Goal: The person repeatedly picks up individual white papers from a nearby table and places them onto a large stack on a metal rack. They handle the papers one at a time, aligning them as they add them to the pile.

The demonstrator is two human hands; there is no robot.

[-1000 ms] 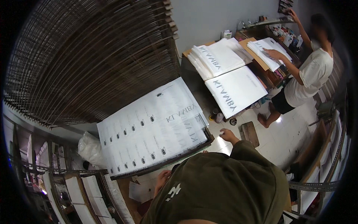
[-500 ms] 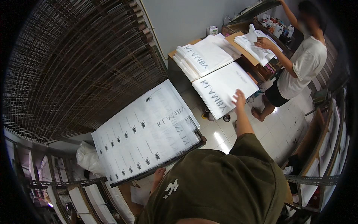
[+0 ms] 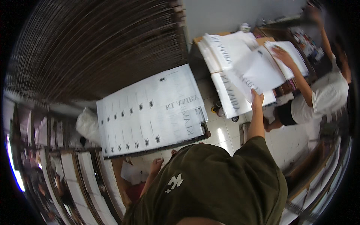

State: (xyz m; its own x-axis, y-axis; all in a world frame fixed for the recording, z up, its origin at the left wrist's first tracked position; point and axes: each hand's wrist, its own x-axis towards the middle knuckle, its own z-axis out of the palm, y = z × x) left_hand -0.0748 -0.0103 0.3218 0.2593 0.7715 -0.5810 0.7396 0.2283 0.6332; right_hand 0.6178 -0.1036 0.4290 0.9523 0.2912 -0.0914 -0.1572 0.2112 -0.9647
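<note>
My right hand (image 3: 257,97) reaches forward and is closed on the near corner of a white printed sheet (image 3: 264,69). The sheet is slanted above a stack of white sheets (image 3: 230,99) with large dark lettering. My left hand (image 3: 156,164) hangs low beside my body with loosely bent fingers and nothing seen in it, next to the near edge of a rack. On that rack lie overlapping white sheets (image 3: 131,129) with rows of small dark prints. A co-worker's hand (image 3: 283,56) rests on another white stack (image 3: 296,56) at the far right.
Above the rack on the left, many dark wire shelves (image 3: 112,45) are tilted up. A second lettered stack (image 3: 225,48) lies at the back. Framed racks (image 3: 84,180) stand at lower left. The co-worker (image 3: 330,97) stands on the tiled floor (image 3: 221,140) to the right.
My right hand has taken hold of a printed sheet and lifted it off the near stack. The co-worker's hand has come down onto their stack. The whole view has shifted.
</note>
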